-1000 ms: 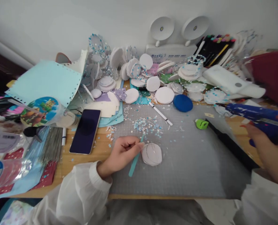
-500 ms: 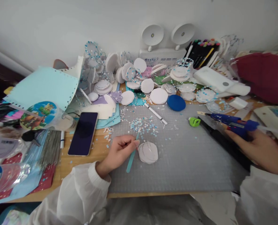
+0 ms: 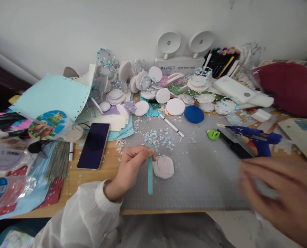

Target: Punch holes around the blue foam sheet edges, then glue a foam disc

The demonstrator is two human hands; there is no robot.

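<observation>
My left hand [image 3: 135, 162] is closed, thumb against forefinger, on a flat teal strip [image 3: 150, 177] that points toward the table's front edge. Just right of those fingertips lies a white round disc [image 3: 163, 167] with thin, clear-looking loops over it. Small blue and white star-shaped bits [image 3: 158, 137] are scattered behind it on the grey cutting mat [image 3: 200, 172]. My right hand [image 3: 275, 193] is up at the lower right, smeared by motion, so its grip cannot be made out. Beyond it, the blue glue gun [image 3: 259, 136] lies on its side, apart from the hand.
A black-and-green cutter [image 3: 228, 141] lies beside the glue gun. White discs with beaded wires [image 3: 197, 82] crowd the back, near a blue disc [image 3: 194, 114] and a white pen [image 3: 172, 125]. On the left are a phone [image 3: 93, 146], papers and a plastic cup [image 3: 52, 125].
My right hand has let go of the glue gun and moved nearer to me. The teal strip in my left hand has swung from slanted to nearly straight.
</observation>
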